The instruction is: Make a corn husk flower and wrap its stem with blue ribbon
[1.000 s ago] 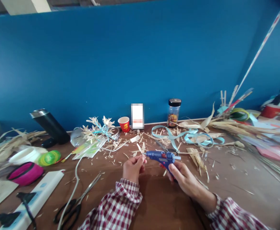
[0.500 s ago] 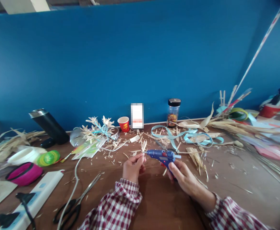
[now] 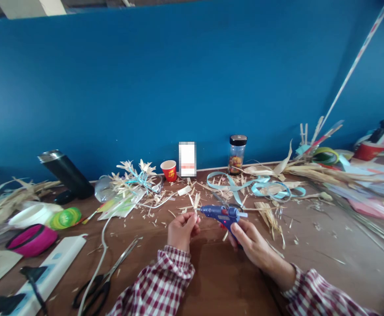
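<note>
1. Spreading beneath a blue wall (image 3: 178, 79), a brown tabletop (image 3: 224, 276), littered with pale husk scraps (image 3: 184, 190).
2. Left hand (image 3: 180, 230) pinching one small husk flower (image 3: 195, 202) over mid-table, right hand (image 3: 253, 245) wrapped round one blue glue gun (image 3: 218, 213), nozzle (image 3: 203, 210) right beside the flower.
3. Counting: one pair of scissors (image 3: 113, 269), one gold-printed red paper cup (image 3: 169, 172), one black-lidded jar (image 3: 237, 154), one tilted black flask (image 3: 66, 173), one power strip (image 3: 62, 256).

Moderate, diffuse light, pale sheen on right side of tabletop (image 3: 310, 259), blue wall (image 3: 145, 79) shading darker at right, edges stretched, right corners vignetted, white panel (image 3: 188, 159) pixelated, glue gun's (image 3: 218, 212) red lamp legible.
</note>
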Motion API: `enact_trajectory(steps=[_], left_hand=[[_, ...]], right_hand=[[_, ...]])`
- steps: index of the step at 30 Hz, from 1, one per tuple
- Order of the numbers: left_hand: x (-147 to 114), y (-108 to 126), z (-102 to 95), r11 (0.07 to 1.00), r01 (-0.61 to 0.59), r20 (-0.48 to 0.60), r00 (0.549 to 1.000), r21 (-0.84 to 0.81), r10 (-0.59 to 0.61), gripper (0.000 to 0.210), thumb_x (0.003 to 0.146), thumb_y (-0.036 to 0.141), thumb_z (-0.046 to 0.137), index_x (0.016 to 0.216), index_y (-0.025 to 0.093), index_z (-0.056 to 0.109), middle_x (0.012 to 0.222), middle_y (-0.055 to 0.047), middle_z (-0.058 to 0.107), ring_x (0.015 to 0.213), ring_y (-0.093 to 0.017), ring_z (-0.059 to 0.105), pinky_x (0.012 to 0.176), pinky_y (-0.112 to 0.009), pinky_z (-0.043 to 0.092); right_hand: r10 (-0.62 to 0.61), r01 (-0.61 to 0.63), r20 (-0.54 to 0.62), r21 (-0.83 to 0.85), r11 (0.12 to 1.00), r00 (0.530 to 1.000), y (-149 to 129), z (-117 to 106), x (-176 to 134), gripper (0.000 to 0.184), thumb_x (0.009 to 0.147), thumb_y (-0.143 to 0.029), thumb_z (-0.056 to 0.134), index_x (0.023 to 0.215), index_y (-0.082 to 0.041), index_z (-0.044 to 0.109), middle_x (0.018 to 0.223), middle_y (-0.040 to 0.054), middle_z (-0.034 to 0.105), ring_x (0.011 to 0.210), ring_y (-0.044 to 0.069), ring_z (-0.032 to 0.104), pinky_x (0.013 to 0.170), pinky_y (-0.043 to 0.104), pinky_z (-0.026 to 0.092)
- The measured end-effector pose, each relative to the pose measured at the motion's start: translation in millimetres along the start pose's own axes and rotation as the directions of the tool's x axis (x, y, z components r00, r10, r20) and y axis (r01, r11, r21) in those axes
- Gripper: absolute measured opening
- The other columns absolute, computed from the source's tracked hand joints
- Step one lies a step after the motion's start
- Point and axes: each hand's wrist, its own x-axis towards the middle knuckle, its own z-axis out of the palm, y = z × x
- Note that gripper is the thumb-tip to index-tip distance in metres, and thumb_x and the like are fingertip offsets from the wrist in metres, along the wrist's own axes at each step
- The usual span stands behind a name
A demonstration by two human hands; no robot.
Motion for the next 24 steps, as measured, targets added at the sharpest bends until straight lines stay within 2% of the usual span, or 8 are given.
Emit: enact_trajectory(steps=[6,12,20,24], left_hand=[[1.9,-0.9,-1.6,1.000,-0.005,-0.014,1.000,-0.002,0.005,0.028,0.054,0.033,0.075,0.067,0.010,0.065,0.054,0.001,0.059,0.043,-0.004,0.047,0.042,-0.014,0.042],[0.6,-1.2,-0.3,1.000,0.008,0.004,1.000,-0.010,-0.008,0.029,0.054,0.031,0.075,0.070,0.010,0.065,0.056,0.000,0.060,0.043,-0.004,0.047,0.042,-0.015,0.042],[3.2,-3.9,-1.8,1.000,-0.003,0.011,1.000,-0.020,0.004,0.029,0.056,0.033,0.074,0.070,0.010,0.064,0.054,0.002,0.058,0.043,-0.004,0.047,0.042,-0.015,0.042],[3.2,-4.3,-2.6,1.000,0.000,0.007,1.000,-0.020,0.000,0.029,0.056,0.032,0.074,0.072,0.009,0.064,0.057,0.001,0.060,0.044,-0.004,0.048,0.044,-0.015,0.044]], right_hand=[[0.044,-0.044,0.001,-0.002,0.999,0.999,4.6,0.6,-1.3,0.037,0.089,-0.047,0.036,0.079,-0.015,0.053,0.054,-0.0025,0.047,0.047,0.009,0.041,0.046,0.022,0.031],[0.024,-0.024,-0.002,-0.002,1.000,1.000,2.1,0.6,-0.9,0.038,0.089,-0.048,0.035,0.081,-0.015,0.053,0.055,-0.0022,0.047,0.049,0.010,0.042,0.048,0.023,0.033],[0.042,-0.043,-0.008,-0.070,0.997,0.999,8.2,-0.5,-1.6,0.041,0.088,-0.050,0.034,0.069,-0.017,0.049,0.054,-0.0016,0.048,0.048,0.009,0.040,0.047,0.023,0.031],[0.035,-0.036,-0.023,-0.074,0.997,0.999,11.0,-0.5,-1.4,0.040,0.088,-0.050,0.035,0.070,-0.017,0.049,0.054,-0.0020,0.048,0.048,0.009,0.040,0.046,0.022,0.030]])
